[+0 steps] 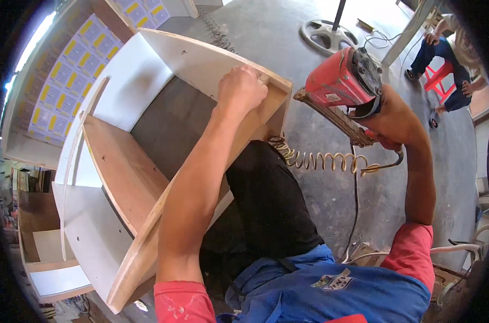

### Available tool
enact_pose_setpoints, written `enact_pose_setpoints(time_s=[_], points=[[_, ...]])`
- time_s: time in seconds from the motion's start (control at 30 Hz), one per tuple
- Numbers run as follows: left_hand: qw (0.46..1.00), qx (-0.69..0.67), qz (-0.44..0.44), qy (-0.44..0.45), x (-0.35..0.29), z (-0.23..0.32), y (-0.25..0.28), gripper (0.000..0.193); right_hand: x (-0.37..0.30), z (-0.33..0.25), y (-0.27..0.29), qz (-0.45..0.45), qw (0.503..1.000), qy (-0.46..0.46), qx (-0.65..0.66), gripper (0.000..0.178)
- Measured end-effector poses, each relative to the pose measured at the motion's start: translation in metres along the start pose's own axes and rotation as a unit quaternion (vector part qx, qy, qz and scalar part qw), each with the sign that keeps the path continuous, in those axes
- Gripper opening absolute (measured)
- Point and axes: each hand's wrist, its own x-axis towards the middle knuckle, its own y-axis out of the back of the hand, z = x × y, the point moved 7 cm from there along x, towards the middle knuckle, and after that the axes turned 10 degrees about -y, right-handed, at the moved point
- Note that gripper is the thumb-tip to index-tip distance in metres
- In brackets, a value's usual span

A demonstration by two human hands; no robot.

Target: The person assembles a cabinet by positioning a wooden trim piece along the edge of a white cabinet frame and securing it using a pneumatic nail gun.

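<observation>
My right hand [391,116] is wrapped round the handle of a red nail gun [338,81], lifted to the right of an open wooden cabinet frame [153,215]. A coiled yellowish air hose [330,161] runs from the gun's handle. At the frame's far right corner, my left hand [241,89] is closed, its fingers curled down at a small wooden block [264,79]. The fingertips are partly hidden. White-faced panels and a brown divider [120,156] make up the frame. The gun's nose is apart from the wood.
Another cabinet carcass with a printed sheet [77,75] stands at the left. A grey round-based stand [328,36] is on the far floor. Beyond, a person sits on a red stool [438,81]. Cables and hoses [454,247] lie at the lower right.
</observation>
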Motion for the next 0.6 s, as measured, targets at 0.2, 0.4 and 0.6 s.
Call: enact_pose_setpoints(time_s=[0.2,0.4,0.6], points=[[0.999,0.052,-0.014,-0.007,-0.005,0.005,-0.003,0.025,0.012,0.004,-0.003,0.043,0.986,0.159,0.012,0.025],[0.999,0.039,0.006,-0.006,-0.013,0.008,0.002,0.025,0.019,0.004,-0.007,-0.062,0.997,-0.027,-0.027,0.037],[1.000,0.013,0.005,0.013,0.006,0.009,-0.010,0.030,0.025,0.011,-0.007,0.002,0.989,0.148,0.022,0.025]])
